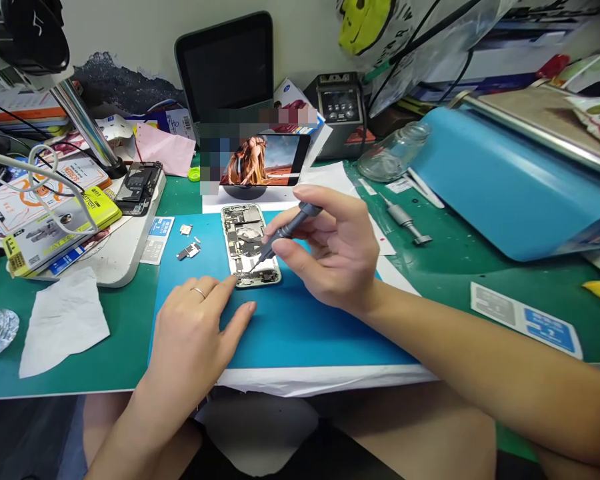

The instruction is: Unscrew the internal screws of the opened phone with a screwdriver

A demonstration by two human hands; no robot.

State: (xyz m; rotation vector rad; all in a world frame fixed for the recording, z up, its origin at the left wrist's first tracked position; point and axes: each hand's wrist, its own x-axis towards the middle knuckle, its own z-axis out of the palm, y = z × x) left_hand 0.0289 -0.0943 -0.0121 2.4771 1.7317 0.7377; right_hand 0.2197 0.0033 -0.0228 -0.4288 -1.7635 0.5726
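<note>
An opened phone [249, 245] lies face down on a blue work mat [290, 327], its boards and parts exposed. My right hand [330, 257] is closed on a dark screwdriver [287, 230]. The screwdriver's tip rests on the phone's lower half. My left hand [200, 327] lies flat on the mat with fingers spread. Its index fingertip touches the phone's lower left corner, and a ring sits on one finger. Small removed metal parts [189, 250] lie on the mat to the left of the phone.
A second opened phone [139, 187] rests on a white pad at the left. A lit phone on a stand [263, 163] is behind the mat. Another screwdriver [405, 220], a glass bottle [393, 157] and a rolled blue mat [505, 180] lie to the right. A tissue [63, 320] sits at the left.
</note>
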